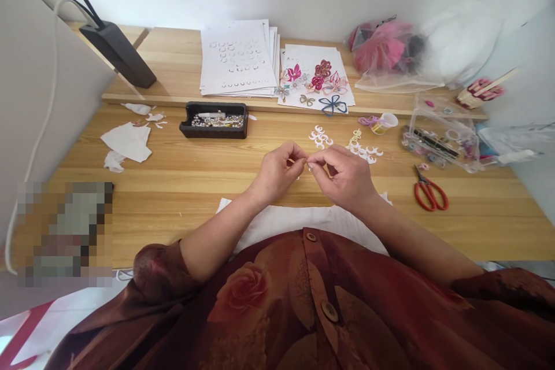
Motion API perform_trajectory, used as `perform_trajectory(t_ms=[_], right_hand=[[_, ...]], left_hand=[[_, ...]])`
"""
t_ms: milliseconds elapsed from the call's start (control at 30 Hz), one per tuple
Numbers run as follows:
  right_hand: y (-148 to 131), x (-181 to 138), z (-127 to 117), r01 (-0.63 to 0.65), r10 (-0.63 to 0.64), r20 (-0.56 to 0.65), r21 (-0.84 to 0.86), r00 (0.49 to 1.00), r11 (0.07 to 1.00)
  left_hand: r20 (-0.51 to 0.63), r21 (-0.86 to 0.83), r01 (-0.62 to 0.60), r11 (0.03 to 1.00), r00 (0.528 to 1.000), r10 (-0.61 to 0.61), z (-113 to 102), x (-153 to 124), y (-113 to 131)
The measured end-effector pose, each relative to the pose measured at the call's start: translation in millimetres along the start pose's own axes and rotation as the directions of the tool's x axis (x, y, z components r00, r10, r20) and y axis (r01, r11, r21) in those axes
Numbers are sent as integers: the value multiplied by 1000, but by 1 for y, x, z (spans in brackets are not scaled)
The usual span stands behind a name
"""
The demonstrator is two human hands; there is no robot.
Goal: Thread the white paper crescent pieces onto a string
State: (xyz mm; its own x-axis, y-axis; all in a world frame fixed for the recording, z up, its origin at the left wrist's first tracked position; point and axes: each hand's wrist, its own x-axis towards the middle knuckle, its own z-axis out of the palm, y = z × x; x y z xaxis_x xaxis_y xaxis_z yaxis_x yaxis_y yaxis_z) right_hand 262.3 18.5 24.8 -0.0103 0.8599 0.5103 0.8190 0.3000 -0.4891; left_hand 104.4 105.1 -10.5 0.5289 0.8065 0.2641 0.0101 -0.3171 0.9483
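My left hand (281, 170) and my right hand (344, 173) meet over the middle of the desk, both closed in a pinch with fingertips nearly touching. A tiny whitish bit shows at the right fingertips, too small to name. Just beyond my hands lie white crescent-shaped cut-outs (319, 137), and more crescents (368, 152) sit behind my right hand beside a pale yellow looped piece (354, 139). Under my forearms a white cloth (277, 221) lies along the desk's front edge.
Red-handled scissors (430, 192) and a clear plastic box (451, 139) stand to the right, near a small cup (385, 123). A black tray (213, 121) holds beads. Paper sheets (238, 58) and flower ornaments (318, 82) occupy the raised shelf. Paper scraps (128, 143) lie left.
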Motion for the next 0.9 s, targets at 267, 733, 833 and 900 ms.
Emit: perform_trajectory(t_ms=[267,733,833,900], right_hand=[[6,30,-14,-267,221,174,318,960,910],[13,31,10,-618,503,384,631,774,470],[12,28,12,-628,504,399,629,766,458],[13,26,13,-634,507,404,626,761,454]], left_hand=[[146,-214,115,970,986,-85,-4,3,1],[-30,-373,50,927,997,-66,-7,6,4],[-27,-434,53,900,997,-72,-6,7,1],[-28,-461,72,885,995,-96,-5,7,-1]])
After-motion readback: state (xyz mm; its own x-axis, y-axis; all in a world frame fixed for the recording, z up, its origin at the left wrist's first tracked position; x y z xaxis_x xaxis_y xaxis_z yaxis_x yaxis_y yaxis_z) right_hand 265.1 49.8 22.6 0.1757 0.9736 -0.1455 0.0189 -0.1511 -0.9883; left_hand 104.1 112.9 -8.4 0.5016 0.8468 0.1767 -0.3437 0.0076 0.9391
